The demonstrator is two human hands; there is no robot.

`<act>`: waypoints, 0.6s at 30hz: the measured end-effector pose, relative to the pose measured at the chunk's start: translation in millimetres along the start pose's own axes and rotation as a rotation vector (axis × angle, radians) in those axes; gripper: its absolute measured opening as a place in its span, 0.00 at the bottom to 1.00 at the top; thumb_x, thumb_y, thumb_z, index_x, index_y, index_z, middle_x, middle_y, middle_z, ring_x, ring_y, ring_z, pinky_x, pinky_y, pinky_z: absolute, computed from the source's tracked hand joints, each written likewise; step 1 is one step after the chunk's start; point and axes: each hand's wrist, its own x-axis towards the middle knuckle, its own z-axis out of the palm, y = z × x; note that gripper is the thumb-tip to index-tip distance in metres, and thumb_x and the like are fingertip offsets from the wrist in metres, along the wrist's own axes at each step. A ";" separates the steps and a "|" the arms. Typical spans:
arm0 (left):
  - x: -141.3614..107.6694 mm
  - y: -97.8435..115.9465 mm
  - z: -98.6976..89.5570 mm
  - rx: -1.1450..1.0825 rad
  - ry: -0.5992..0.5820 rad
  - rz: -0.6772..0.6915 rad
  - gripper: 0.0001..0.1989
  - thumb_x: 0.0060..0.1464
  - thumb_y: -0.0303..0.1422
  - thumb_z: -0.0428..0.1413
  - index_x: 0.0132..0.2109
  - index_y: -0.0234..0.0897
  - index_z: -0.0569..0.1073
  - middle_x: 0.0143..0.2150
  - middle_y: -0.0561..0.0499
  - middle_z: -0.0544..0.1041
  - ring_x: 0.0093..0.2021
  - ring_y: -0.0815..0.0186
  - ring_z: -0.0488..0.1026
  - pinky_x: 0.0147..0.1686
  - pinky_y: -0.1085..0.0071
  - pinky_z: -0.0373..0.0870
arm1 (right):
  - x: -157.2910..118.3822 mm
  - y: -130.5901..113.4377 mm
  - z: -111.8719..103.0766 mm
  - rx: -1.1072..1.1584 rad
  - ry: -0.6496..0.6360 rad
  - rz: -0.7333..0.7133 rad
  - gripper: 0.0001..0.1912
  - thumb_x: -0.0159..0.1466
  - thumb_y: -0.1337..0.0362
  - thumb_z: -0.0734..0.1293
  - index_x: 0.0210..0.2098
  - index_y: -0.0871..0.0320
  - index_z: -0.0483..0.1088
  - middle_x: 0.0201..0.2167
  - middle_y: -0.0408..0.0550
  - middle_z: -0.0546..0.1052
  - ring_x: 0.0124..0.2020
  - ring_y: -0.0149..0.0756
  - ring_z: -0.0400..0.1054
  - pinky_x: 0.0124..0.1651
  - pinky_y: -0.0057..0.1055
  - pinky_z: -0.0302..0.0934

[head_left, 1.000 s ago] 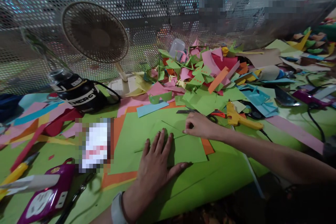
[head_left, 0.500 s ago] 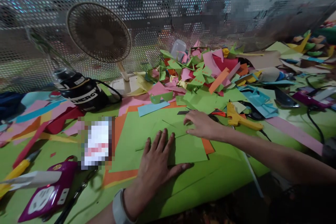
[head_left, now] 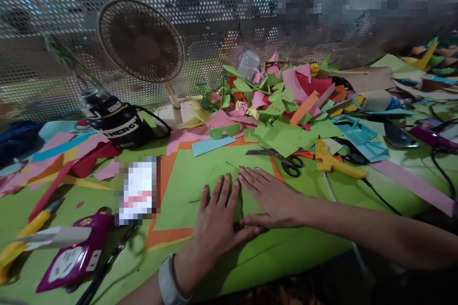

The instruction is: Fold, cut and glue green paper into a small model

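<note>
A green paper sheet with thin slits lies over an orange sheet on the green-covered table. My left hand rests flat on the green sheet with its fingers spread, holding nothing; a light band circles its wrist. Beside it, my right hand also lies flat on the paper, palm down, its fingertips close to my left fingers. Beyond my right hand, black scissors lie with their blades across the top right of the sheet. A light blue strip lies at the sheet's top edge.
A yellow glue gun is at the right, a purple one at the lower left. Behind are a fan, a black bottle and heaped paper scraps. A phone-like object with a blurred screen lies left of the sheets.
My right hand has come down and toward my left hand, flattening onto the paper and uncovering the scissors. My left hand stays in place on the sheet. The view has shifted slightly.
</note>
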 end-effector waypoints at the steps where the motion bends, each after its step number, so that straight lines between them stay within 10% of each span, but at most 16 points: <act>1: -1.2 -1.4 1.0 -0.003 0.010 0.011 0.51 0.54 0.67 0.38 0.68 0.28 0.59 0.69 0.33 0.58 0.66 0.43 0.59 0.61 0.44 0.56 | 0.4 0.7 1.3 -0.011 0.009 -0.003 0.53 0.65 0.34 0.51 0.70 0.76 0.42 0.71 0.67 0.39 0.73 0.49 0.30 0.72 0.47 0.28; 9: -34.0 -36.3 6.0 -0.012 0.056 0.058 0.60 0.53 0.66 0.44 0.71 0.22 0.30 0.70 0.27 0.52 0.69 0.43 0.53 0.62 0.51 0.57 | 0.3 1.8 4.2 -0.046 0.029 0.015 0.54 0.64 0.33 0.49 0.70 0.74 0.43 0.71 0.67 0.41 0.73 0.50 0.32 0.72 0.49 0.28; 18: -53.9 -54.3 -4.3 0.010 0.036 0.031 0.59 0.54 0.65 0.44 0.71 0.27 0.23 0.70 0.30 0.52 0.69 0.45 0.55 0.63 0.50 0.56 | -10.3 3.4 -3.6 -0.035 -0.010 0.089 0.53 0.64 0.33 0.53 0.70 0.72 0.45 0.71 0.66 0.41 0.72 0.54 0.35 0.71 0.52 0.36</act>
